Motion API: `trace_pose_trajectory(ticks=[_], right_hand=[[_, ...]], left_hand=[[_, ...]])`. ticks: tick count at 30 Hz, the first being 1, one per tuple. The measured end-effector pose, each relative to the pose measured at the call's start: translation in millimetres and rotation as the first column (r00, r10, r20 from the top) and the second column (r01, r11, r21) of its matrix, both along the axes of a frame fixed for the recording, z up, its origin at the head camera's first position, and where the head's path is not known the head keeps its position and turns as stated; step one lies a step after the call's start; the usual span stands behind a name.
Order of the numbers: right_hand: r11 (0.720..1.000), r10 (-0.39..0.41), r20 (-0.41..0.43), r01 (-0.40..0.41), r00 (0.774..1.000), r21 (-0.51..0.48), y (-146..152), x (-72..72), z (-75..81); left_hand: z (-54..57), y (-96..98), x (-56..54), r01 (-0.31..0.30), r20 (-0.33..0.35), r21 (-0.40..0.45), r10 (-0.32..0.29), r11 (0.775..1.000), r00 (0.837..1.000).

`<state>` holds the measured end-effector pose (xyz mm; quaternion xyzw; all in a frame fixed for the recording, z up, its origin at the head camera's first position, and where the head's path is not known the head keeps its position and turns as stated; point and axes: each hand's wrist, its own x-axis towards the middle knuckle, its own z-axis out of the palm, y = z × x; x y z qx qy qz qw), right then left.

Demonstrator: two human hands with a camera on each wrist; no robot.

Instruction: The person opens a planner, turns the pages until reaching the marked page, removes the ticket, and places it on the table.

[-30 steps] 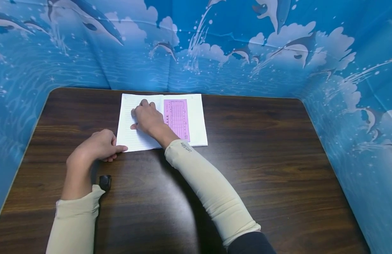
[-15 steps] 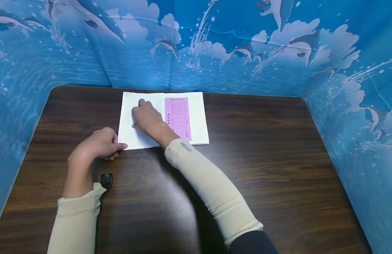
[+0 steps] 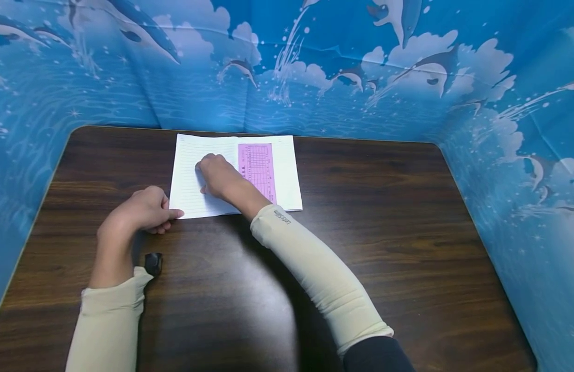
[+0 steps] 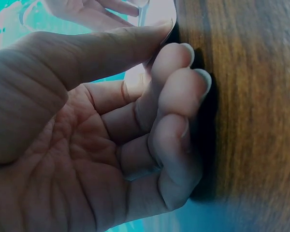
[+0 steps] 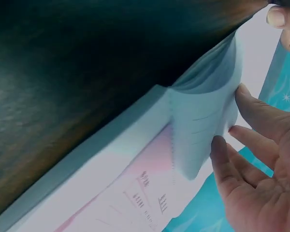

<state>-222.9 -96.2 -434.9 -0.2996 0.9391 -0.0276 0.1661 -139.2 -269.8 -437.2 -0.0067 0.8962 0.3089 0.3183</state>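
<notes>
An open lined notebook lies near the table's back edge, with a pink printed table on its right page. My left hand pinches the near left corner, thumb on top and the other fingers curled by the tabletop. Across the left page reaches my right hand, its fingertips touching the paper. The right wrist view shows the lined page bulging up beside the spine, with the thumb and fingers of the right hand resting against it. No item shows in the right palm.
Dark wood table extends to the right and front of the notebook. A blue curtain printed with dolphins hangs behind and along both sides. A small black device sits at the left wrist.
The right hand has shifted slightly right and nearer over the left page, and its fingers look more gathered. My left hand keeps its hold on the corner.
</notes>
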Motion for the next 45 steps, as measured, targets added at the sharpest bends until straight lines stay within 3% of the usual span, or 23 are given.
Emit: trace_pose_trajectory(ticks=[5,10,20,34,45], right_hand=[[0.998,-0.004,0.049,0.007,0.999,-0.059,7.4,1.1,-1.0],[0.987,-0.058,0.074,0.068,0.996,-0.142,16.9,-1.4,2.4],[0.897,-0.257,0.096,0.275,0.962,-0.346,47.3,-18.2,9.3],[0.846,-0.377,0.097,0.385,0.921,-0.368,78.7,-33.2,11.4],[0.811,-0.485,0.109,0.493,0.868,-0.313,100.9,-45.2,10.0]], left_hand=[[-0.5,-0.2,-1.1,0.003,0.001,0.000,-0.003,1.000,1.000],[-0.3,-0.6,-0.8,-0.007,0.003,-0.001,0.007,1.000,1.000],[-1.6,-2.6,-0.4,0.003,-0.009,0.002,-0.003,1.000,1.000],[-1.2,-3.2,-1.2,0.005,-0.010,0.022,-0.005,1.000,1.000],[-0.3,-2.7,-1.4,0.009,-0.004,0.014,-0.009,1.000,1.000]])
